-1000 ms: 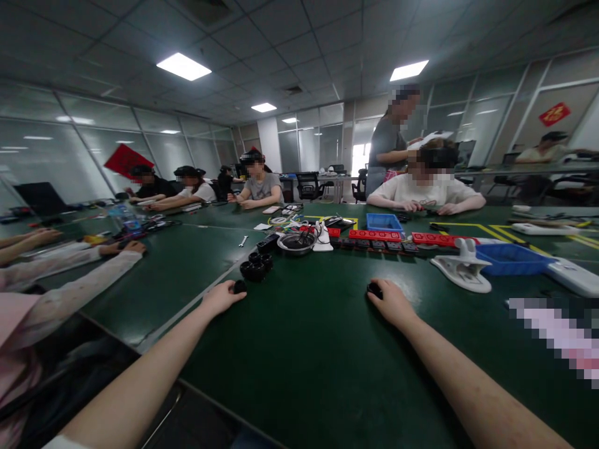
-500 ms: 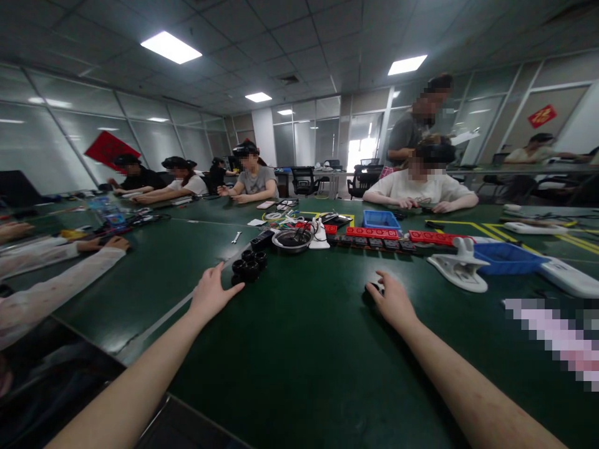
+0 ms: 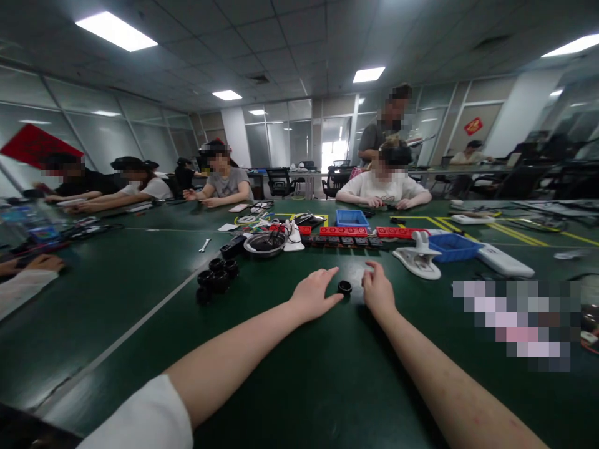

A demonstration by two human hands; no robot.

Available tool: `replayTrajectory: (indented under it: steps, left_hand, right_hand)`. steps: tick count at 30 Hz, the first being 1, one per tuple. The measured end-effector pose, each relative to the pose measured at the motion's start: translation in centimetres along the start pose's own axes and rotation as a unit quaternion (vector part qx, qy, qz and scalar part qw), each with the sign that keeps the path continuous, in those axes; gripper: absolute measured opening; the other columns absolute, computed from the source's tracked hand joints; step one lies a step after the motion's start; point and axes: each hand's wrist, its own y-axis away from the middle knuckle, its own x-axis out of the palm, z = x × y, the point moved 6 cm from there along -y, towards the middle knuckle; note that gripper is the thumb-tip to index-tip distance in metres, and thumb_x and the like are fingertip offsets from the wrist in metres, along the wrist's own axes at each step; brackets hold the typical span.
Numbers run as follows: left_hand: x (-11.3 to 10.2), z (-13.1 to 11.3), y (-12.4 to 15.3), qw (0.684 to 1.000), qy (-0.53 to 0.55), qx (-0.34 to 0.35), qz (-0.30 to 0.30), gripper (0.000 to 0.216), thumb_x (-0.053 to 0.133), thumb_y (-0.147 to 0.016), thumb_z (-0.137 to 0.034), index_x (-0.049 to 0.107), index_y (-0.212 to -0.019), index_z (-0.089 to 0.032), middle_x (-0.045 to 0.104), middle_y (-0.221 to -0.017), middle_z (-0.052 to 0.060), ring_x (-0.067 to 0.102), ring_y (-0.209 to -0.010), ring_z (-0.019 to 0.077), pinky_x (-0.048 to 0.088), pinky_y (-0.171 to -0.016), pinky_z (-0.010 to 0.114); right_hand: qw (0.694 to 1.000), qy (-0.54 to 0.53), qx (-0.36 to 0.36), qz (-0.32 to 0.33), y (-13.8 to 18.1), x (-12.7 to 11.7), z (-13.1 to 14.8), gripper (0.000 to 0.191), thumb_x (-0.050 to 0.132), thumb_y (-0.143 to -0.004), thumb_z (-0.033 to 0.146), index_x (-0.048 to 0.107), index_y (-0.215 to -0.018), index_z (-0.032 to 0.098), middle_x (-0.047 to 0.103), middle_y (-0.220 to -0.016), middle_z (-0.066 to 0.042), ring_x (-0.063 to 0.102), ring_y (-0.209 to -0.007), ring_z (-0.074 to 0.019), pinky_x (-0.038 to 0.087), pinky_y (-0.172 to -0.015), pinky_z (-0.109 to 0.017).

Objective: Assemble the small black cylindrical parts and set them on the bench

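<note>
Left hand (image 3: 313, 296) had swung from the black cluster (image 3: 218, 276) to the black ring (image 3: 345, 287) on the bench (image 3: 337, 386), at three o'clock just off its spread, empty grip; the right hand (image 3: 380, 294), part-open, seemingly empty, had it at nine, slightly farther.

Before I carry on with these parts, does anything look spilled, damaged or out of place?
Nothing clearly spilled or damaged stands out. One small black part sits alone between the left hand and right hand, apart from the clustered black parts farther left; not necessarily wrong.

the black piece (image 3: 345, 287) looks too small to identify; a co-worker's sleeve (image 3: 27, 288) is cut off.
</note>
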Motion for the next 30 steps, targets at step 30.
replayTrajectory:
  steps: [30]
  left_hand:
    - [-11.1, 9.9, 15.3, 0.987, -0.067, -0.134, 0.065, 0.032, 0.053, -0.072, -0.033, 0.054, -0.103, -0.026, 0.051, -0.108, 0.003, 0.053, -0.094, 0.0226, 0.042, -0.082, 0.034]
  right_hand:
    - [0.98, 0.106, -0.096, 0.141, 0.3, 3.0, 0.3, 0.023, 0.046, -0.076, 0.026, 0.062, -0.089, 0.017, 0.058, -0.093, -0.007, 0.052, -0.089, -0.0178, 0.036, -0.078, -0.026]
